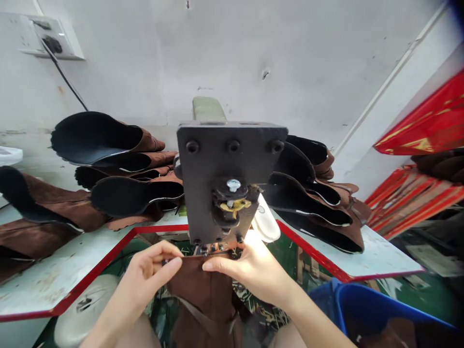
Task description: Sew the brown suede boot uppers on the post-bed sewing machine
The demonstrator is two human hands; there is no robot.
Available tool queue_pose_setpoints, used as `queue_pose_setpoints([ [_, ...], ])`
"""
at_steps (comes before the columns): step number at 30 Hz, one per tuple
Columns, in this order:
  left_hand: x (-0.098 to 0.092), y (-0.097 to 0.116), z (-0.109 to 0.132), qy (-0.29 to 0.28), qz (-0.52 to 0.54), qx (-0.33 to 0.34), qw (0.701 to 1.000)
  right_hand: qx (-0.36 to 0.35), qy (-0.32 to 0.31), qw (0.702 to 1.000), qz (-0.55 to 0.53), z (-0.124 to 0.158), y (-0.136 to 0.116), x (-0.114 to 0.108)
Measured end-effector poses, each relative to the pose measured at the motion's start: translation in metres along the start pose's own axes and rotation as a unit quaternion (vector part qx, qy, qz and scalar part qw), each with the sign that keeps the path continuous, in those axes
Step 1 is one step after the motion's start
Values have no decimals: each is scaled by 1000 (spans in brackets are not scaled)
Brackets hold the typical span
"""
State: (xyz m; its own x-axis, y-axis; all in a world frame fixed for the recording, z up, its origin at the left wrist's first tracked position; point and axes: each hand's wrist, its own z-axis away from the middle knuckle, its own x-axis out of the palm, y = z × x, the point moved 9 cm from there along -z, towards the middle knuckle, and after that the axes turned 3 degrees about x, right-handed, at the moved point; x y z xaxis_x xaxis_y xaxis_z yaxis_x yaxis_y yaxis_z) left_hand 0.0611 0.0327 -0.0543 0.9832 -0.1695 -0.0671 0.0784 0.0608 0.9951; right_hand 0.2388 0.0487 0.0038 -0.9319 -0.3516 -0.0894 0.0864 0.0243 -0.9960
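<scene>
A brown boot upper (206, 285) hangs below the black head of a machine (203, 169), its top edge up against the machine's lower end. My left hand (143, 273) is closed on the left end of that edge, thumb in front. On the other side my right hand (253, 270) grips the edge too, with its thumb lying across the front and its fingers hidden behind. A bright light shines on the right hand beside a white, rounded part (266, 220). A strap crosses the upper lower down, and its bottom runs out of view.
Brown boot uppers with black linings lie piled on the left tabletop (105, 246) and on the right tabletop (387, 253), both edged in red. A blue bin (380, 299) stands at lower right. A cord (65, 77) runs from the wall socket (50, 41). Scraps litter the floor.
</scene>
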Motion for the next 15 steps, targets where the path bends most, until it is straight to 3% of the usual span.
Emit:
queue_pose_setpoints([
  [3,17,23,-15,-105,-134,16,985,17,1,999,27,-2,-3,5],
  [6,35,34,-22,-142,-158,13,977,10,-15,997,75,-4,-9,2],
  [11,41,19,-19,-154,-111,-13,982,3,-56,961,271,-3,0,-42],
  [15,25,10,-14,-130,-92,-12,987,22,-68,965,251,5,12,-70],
])
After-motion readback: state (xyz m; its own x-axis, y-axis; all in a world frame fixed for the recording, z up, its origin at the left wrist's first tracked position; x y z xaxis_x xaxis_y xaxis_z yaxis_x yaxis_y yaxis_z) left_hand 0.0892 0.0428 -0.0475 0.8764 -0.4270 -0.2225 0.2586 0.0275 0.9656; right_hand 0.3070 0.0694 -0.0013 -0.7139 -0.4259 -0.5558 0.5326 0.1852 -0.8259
